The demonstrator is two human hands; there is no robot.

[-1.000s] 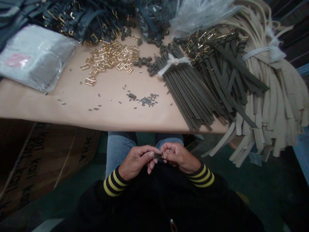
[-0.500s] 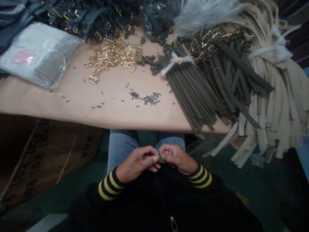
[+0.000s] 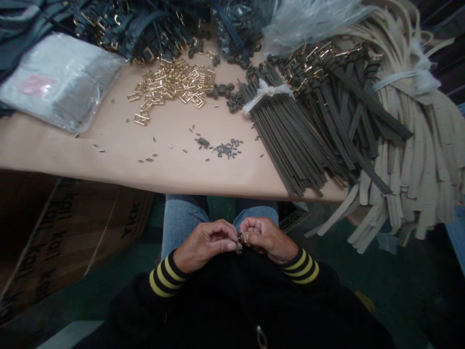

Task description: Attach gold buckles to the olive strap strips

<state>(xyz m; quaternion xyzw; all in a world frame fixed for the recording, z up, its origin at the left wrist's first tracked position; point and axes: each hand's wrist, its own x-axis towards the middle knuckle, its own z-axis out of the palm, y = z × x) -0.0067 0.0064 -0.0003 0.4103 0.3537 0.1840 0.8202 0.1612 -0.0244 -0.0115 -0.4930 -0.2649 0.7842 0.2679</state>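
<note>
Low over my lap, my left hand point(image 3: 208, 244) and my right hand point(image 3: 269, 240) meet fingertip to fingertip. A small gold buckle point(image 3: 240, 237) shows between them, pinched in my right thumb and fingers. My left thumb and fingers close on a small olive strap piece point(image 3: 238, 249), which hangs against the buckle. Fingers hide most of both parts, and I cannot tell how they are joined. On the table in front lie a heap of gold buckles point(image 3: 181, 80) and a scatter of tiny metal pieces point(image 3: 228, 148).
A tied bundle of olive straps point(image 3: 286, 140) lies at the right, beside straps with buckles fitted point(image 3: 348, 106) and beige straps point(image 3: 425, 160) hanging over the edge. Dark blue straps point(image 3: 145, 29) and a plastic-wrapped packet point(image 3: 58, 82) are at the left. Below stands a cardboard box point(image 3: 105, 228).
The buckle now shows more plainly between my fingertips, and the olive piece hangs lower. My left fingers have shifted slightly; the things on the table stay put.
</note>
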